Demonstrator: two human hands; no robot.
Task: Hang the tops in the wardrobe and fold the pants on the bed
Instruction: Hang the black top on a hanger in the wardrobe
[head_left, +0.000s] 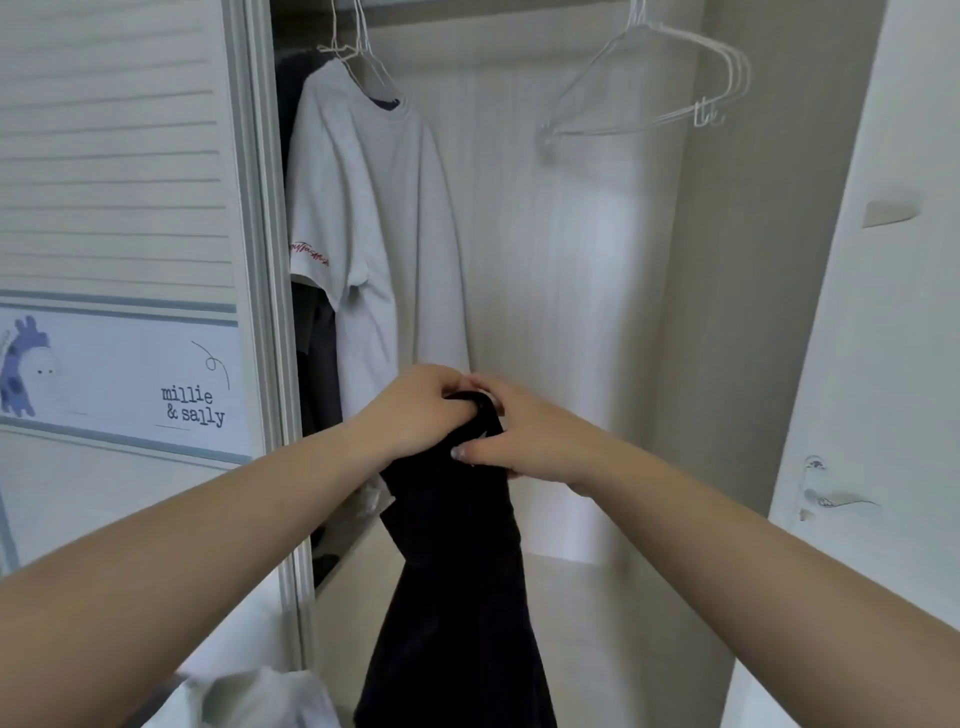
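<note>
Black fabric, a dark garment, hangs bunched from both hands in front of the open wardrobe in the head view. The left hand curls its fingers over the garment's top edge, and the right hand grips the same bunched top from the other side, thumb laid across the cloth. The rest of the garment drops straight down past the lower edge of the frame. Inside the wardrobe a grey T-shirt hangs on a wire hanger at the left, just beside the sliding door. A cluster of empty white hangers hangs at the upper right, well apart from the T-shirt, with bare back wall between them. A white door stands at the right edge.
</note>
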